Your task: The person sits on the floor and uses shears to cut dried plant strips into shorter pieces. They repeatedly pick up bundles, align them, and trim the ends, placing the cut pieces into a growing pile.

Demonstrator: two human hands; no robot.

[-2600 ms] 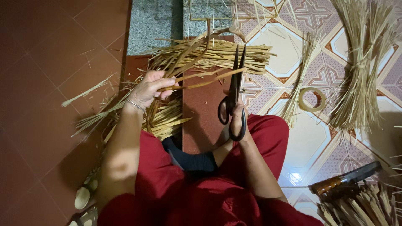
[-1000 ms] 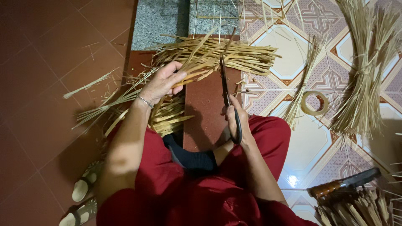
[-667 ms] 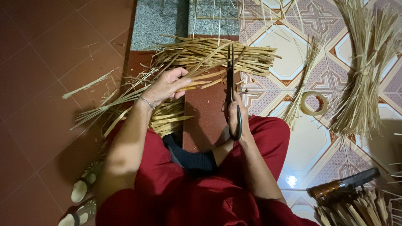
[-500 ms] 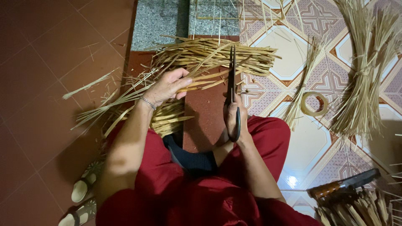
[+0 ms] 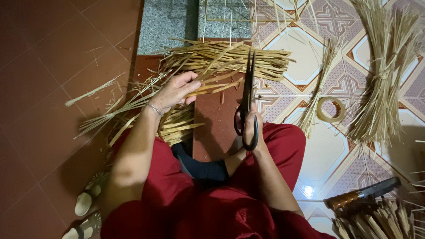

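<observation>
Fingers (image 5: 191,83) of the left hand (image 5: 175,90) are curled and pressed around a few flat bamboo strips (image 5: 212,87), which are pinched near one end and held level above the floor, so that their free ends are offered toward the blades. In the head view, the only one given, black scissors (image 5: 246,104) are gripped by the right hand (image 5: 250,121), whose fingers are threaded through the loops; the blades are seen closed or almost closed and pointed away from the body, just beside the held strips. A loose pile of strips (image 5: 230,59) is spread across the floor behind both hands, crowding the working space. Further right, a roll of tape (image 5: 331,109), a tied bundle of reeds (image 5: 380,88) and a wooden-handled knife (image 5: 363,194) are laid well apart. Sandals (image 5: 88,199) are seen at the lower left.
</observation>
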